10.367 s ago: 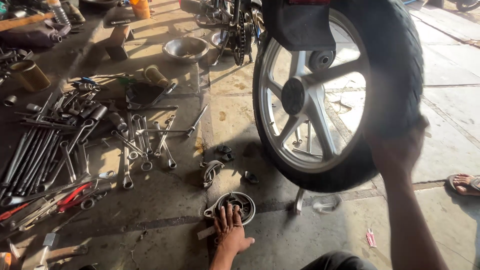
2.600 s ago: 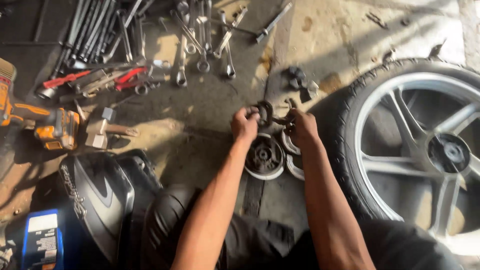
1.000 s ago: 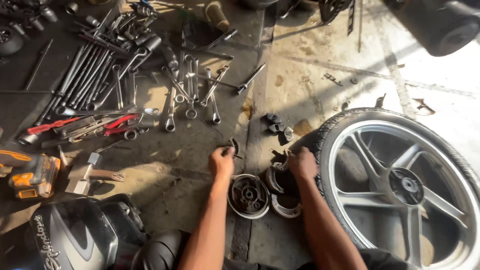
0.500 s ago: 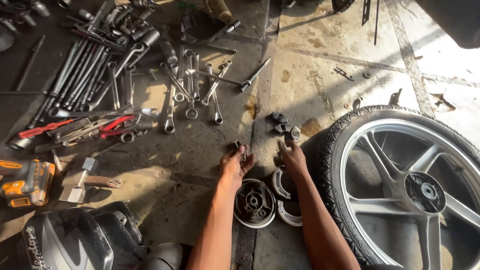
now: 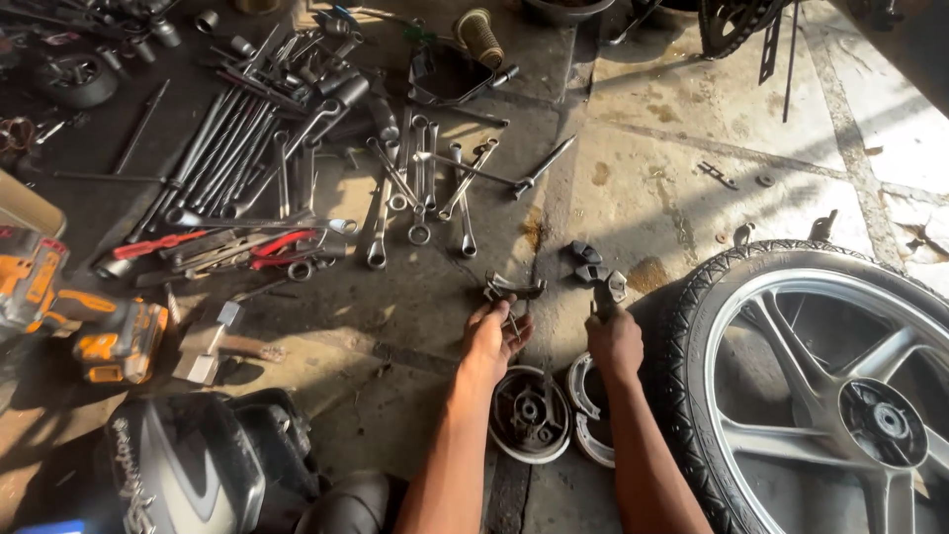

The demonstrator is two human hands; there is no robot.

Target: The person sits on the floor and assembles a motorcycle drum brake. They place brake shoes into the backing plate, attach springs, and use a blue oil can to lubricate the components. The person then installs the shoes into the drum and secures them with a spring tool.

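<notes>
Two hands work low over the workshop floor (image 5: 415, 326): your left hand (image 5: 491, 336) closes its fingers on a curved brake shoe (image 5: 512, 289), your right hand (image 5: 613, 341) grips a dark metal part (image 5: 603, 293), above a brake drum plate (image 5: 529, 413), beside the wheel (image 5: 825, 386) and wrenches (image 5: 415, 188).

The wheel (image 5: 820, 386) is cut off by the right and bottom edges, so only part of its rim and spokes shows. The right hand (image 5: 613, 341) covers the handle of a dark tool (image 5: 605, 292); its kind cannot be told. The left hand (image 5: 491, 336) hides the lower end of a curved metal piece (image 5: 513, 289). The helmet (image 5: 188, 475) runs off the bottom edge. The drill (image 5: 94, 331) is partly in shadow at the left. The small parts (image 5: 588, 265) near the tool are too small to identify.
</notes>
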